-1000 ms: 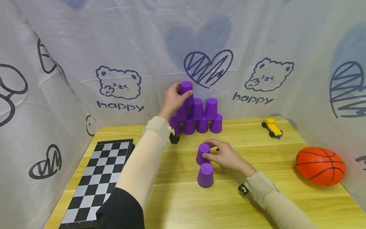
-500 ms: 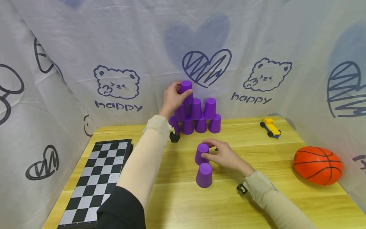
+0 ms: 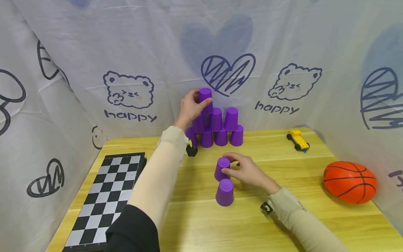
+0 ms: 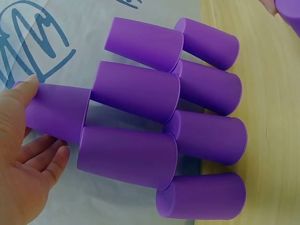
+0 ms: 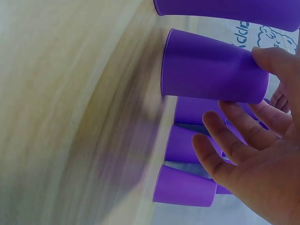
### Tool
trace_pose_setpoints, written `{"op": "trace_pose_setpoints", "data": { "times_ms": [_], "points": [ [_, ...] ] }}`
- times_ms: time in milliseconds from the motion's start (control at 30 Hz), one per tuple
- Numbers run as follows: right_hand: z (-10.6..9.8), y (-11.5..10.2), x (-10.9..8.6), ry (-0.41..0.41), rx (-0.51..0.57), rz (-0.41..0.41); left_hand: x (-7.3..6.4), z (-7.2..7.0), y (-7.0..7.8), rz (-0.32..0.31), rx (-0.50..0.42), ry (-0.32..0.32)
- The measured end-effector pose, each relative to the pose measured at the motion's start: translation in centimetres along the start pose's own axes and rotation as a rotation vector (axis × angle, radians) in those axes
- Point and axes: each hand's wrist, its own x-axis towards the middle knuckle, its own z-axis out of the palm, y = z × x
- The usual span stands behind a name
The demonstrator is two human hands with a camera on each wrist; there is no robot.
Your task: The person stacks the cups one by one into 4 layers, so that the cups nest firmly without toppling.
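My left hand (image 3: 190,109) grips an upside-down purple cup (image 4: 58,110) between thumb and fingers, at the top left of a cup pyramid. Its rim sits on two second-row cups, one of them a middle cup (image 3: 216,120). Below, the bottom row holds several more, ending in a right-hand cup (image 3: 237,135). Nearer on the table, my right hand (image 3: 247,170) pinches another upside-down purple cup (image 5: 213,68) near its base, thumb on one side and fingertips on the other. Just in front of that one stands a separate purple cup (image 3: 225,193).
A checkered board (image 3: 107,196) lies at the left of the wooden table (image 3: 195,227). At the right are an orange basketball (image 3: 350,182) and a yellow toy truck (image 3: 298,140). A printed white cloth (image 3: 176,70) hangs close behind the pyramid.
Both hands keep their holds on the same cups, and the cups stay in place. Only the head view has shifted slightly.
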Motion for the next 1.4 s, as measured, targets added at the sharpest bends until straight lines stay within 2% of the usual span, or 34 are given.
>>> {"op": "trace_pose_setpoints", "data": {
  "times_ms": [300, 467, 733, 900, 1067, 1200, 1400],
  "points": [
    [0.1, -0.3, 0.0, 0.005, 0.007, 0.024, -0.5, -0.8, -0.3, -0.002, -0.028, -0.02],
    [0.2, -0.4, -0.1, 0.011, 0.011, 0.035, -1.0, -1.8, -0.4, 0.016, -0.051, -0.03],
    [0.8, -0.1, -0.2, -0.003, 0.007, 0.041, -3.3, -4.0, -0.5, 0.05, -0.102, 0.0],
    [0.9, 0.1, 0.0, 0.008, 0.026, 0.027, -5.6, -5.6, -0.8, 0.095, -0.131, -0.008],
    [0.4, -0.1, 0.0, 0.037, 0.018, 0.025, -8.9, -6.6, -0.9, 0.126, -0.115, -0.066],
    [-0.7, -0.5, 0.6, 0.072, -0.019, 0.03, -11.8, -6.9, -1.0, 0.132, -0.084, -0.121],
    [-3.2, -1.4, 2.2, 0.117, -0.09, 0.044, -15.6, -6.6, -1.6, 0.148, -0.06, -0.174]
  ]
}}
